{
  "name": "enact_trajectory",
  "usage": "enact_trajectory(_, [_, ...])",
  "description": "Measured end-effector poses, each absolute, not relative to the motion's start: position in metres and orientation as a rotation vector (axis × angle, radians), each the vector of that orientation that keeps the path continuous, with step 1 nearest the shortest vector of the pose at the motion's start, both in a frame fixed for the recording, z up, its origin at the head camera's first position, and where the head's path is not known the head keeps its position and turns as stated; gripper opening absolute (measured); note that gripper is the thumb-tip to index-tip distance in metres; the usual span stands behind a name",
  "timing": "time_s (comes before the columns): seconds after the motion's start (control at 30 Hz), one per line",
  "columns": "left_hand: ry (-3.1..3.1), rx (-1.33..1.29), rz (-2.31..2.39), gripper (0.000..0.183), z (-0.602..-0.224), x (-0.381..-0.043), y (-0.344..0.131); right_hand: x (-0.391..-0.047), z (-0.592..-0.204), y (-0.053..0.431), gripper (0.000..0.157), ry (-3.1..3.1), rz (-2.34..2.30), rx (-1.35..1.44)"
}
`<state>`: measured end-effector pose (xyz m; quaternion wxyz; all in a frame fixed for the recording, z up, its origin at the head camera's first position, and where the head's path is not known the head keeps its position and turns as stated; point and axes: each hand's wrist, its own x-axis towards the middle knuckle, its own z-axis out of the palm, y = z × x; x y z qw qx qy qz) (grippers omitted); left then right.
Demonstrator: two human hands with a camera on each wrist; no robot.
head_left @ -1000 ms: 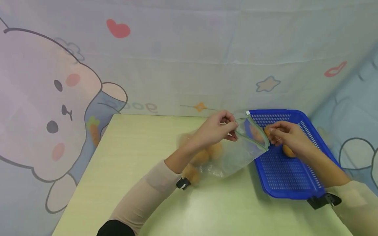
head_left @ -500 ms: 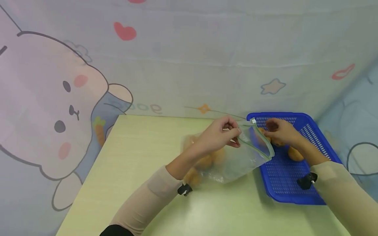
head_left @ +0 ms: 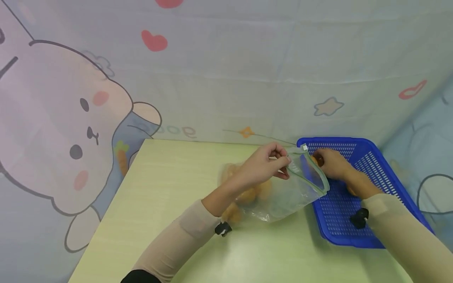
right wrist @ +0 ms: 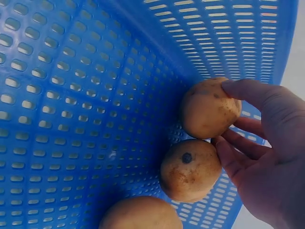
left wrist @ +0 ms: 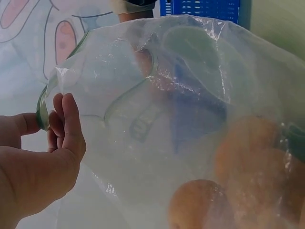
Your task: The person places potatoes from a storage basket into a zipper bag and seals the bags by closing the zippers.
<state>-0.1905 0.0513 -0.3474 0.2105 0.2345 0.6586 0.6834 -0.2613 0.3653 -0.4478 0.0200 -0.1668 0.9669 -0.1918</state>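
A clear zip bag [head_left: 279, 202] with a green zip edge lies on the table, several round orange-brown fruits [left wrist: 198, 202] inside it. My left hand [head_left: 263, 163] pinches the bag's edge beside the zip, and its mouth gapes toward the blue basket [head_left: 336, 220]. Inside that basket, my right hand [right wrist: 271, 138] grips a speckled round fruit [right wrist: 209, 109] between thumb and fingers. Just below it in the right wrist view, a second fruit [right wrist: 190, 169] touches the fingers. A third fruit [right wrist: 140, 214] shows at the bottom edge.
The basket's perforated wall [right wrist: 228, 43] rises around the right hand. The bag's mouth overlaps the basket's left rim. A printed cloth [head_left: 226, 78] hangs behind the pale table [head_left: 170, 165]. Each wrist bears a small black camera.
My right hand has withdrawn from beside the bag's mouth and reached down among the fruits in the basket. My left hand keeps its pinch on the bag. The head view has shifted slightly.
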Motion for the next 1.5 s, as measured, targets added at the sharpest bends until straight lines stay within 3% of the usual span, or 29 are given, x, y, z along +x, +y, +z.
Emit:
enact_trajectory(0.17, [1.827, 0.649, 1.904, 0.013, -0.35, -0.193, 0.055, -0.258, -0.439, 0.37, 0.045, 2.971, -0.686, -0.442])
enact_trajectory(0.37, [1.833, 0.645, 1.886, 0.014, -0.35, -0.193, 0.055, -0.239, -0.396, 0.371, 0.058, 2.979, -0.876, -0.326])
enact_trajectory(0.7, [1.85, 0.619, 1.889, 0.015, -0.348, -0.194, 0.053, -0.189, -0.344, 0.355, 0.049, 3.019, -1.077, -0.479])
enact_trajectory(1.03, [1.847, 0.607, 1.931, 0.013, -0.348, -0.195, 0.052, -0.16, -0.338, 0.33, 0.051, 2.931, -1.16, -0.72])
enact_trajectory(1.5, [1.824, 0.619, 1.991, 0.011, -0.346, -0.193, 0.048, -0.15, -0.342, 0.327, 0.05, 2.846, -1.221, -0.638])
